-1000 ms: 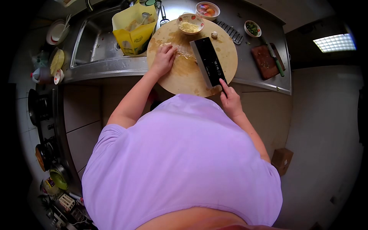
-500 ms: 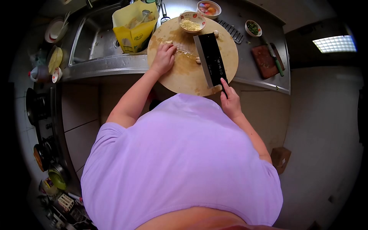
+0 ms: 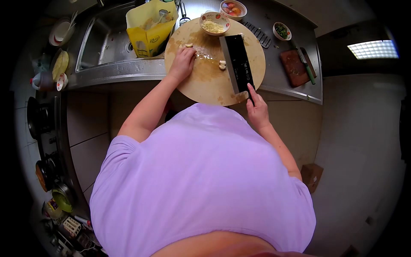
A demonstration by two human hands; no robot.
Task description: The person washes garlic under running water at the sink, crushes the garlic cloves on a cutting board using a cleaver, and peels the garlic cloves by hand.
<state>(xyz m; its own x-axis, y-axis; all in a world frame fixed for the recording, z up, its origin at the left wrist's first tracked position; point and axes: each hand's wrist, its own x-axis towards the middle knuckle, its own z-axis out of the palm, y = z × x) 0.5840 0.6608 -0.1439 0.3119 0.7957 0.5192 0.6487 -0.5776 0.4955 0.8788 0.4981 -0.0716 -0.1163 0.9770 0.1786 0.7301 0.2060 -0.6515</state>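
My right hand (image 3: pixel 258 110) is closed round the handle of a broad black-faced cleaver (image 3: pixel 238 64), its blade over the right part of a round wooden chopping board (image 3: pixel 209 88). My left hand (image 3: pixel 183 64) rests on the board's left side with fingers bent and pressed together; what is under them is hidden. Just beyond its fingertips lies a garlic clove (image 3: pixel 188 45). Two more peeled garlic cloves (image 3: pixel 222 64) sit left of the blade. Wet bits (image 3: pixel 204 55) are scattered mid-board. At the board's far edge stands a bowl of minced garlic (image 3: pixel 214 25).
A yellow bag (image 3: pixel 150 38) stands beside the sink (image 3: pixel 102 43) on the left. Behind the board is a bowl of reddish pieces in liquid (image 3: pixel 233 9). To the right are a bowl of chopped greens (image 3: pixel 282 31) and a brown board (image 3: pixel 295 70) with a green-handled knife (image 3: pixel 309 70).
The cleaver has shifted slightly right, showing more of the two garlic cloves beside it. My left hand has moved slightly left, leaving the clove beyond its fingertips in plainer view.
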